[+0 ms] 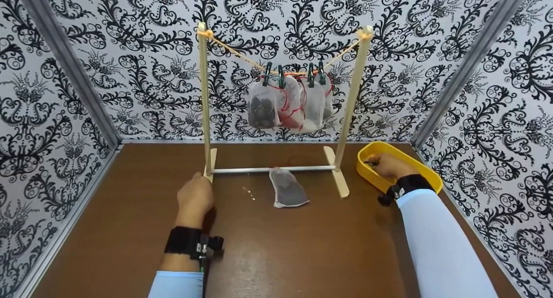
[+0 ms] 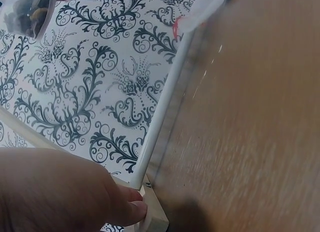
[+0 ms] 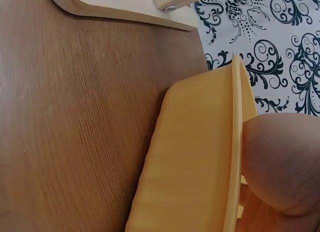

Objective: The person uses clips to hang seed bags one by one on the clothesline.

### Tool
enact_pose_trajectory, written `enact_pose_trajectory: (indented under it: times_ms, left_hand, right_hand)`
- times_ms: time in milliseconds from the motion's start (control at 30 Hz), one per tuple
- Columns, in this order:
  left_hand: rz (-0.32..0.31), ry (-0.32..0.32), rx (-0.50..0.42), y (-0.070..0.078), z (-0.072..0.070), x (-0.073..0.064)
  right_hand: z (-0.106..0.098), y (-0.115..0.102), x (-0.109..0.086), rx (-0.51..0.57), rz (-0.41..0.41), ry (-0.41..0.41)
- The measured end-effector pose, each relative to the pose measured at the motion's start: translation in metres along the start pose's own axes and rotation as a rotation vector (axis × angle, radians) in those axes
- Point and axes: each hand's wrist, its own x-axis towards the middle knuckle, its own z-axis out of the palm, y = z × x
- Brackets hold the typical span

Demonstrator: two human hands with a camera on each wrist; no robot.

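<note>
My left hand (image 1: 195, 196) grips the left wooden foot (image 2: 154, 212) of a small clothesline stand, its thumb and fingers at the joint with the white crossbar (image 1: 242, 170). Inside a yellow basket (image 1: 421, 170) on the right is my right hand (image 1: 391, 166), a small dark clip (image 1: 371, 163) at its fingertips. The basket wall hides its fingers in the right wrist view, and I cannot tell whether they hold the clip. A mesh pouch (image 1: 288, 189) with dark contents lies on the table, its top end at the crossbar.
Several filled mesh pouches (image 1: 262, 110) with red strings hang from the sagging orange cord (image 1: 237, 52), held by dark green clips (image 1: 311, 74). Two wooden posts (image 1: 355, 90) carry the cord. Patterned walls (image 1: 151, 73) enclose the brown table (image 1: 259, 255) at the back and sides.
</note>
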Motion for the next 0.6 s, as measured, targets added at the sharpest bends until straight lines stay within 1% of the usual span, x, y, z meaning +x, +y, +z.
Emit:
enact_pose_trajectory:
  times_ms: [100,233,300,367,467,600]
  left_hand:
    - [-0.001,-0.005,0.001,0.000,0.001,0.001]
    - [0.006,-0.005,0.004,0.000,0.001,0.001]
    - [0.012,-0.002,0.005,0.000,0.000,0.000]
    - [0.017,0.002,0.004,0.000,0.000,-0.001]
    - [0.020,0.007,0.004,-0.001,0.000,-0.002]
    - [0.016,0.015,0.001,-0.002,-0.001,-0.003]
  right_hand:
    - [0.000,0.008,0.001,-0.028,0.015,0.003]
    - [-0.002,0.013,-0.004,-0.052,0.028,0.055]
    - [-0.003,0.014,-0.008,-0.081,0.016,0.085]
    - [-0.003,0.014,-0.011,-0.101,0.031,0.113]
    - [-0.005,0.012,-0.017,-0.104,0.052,0.117]
    - [-0.007,0.009,-0.019,-0.065,0.117,0.081]
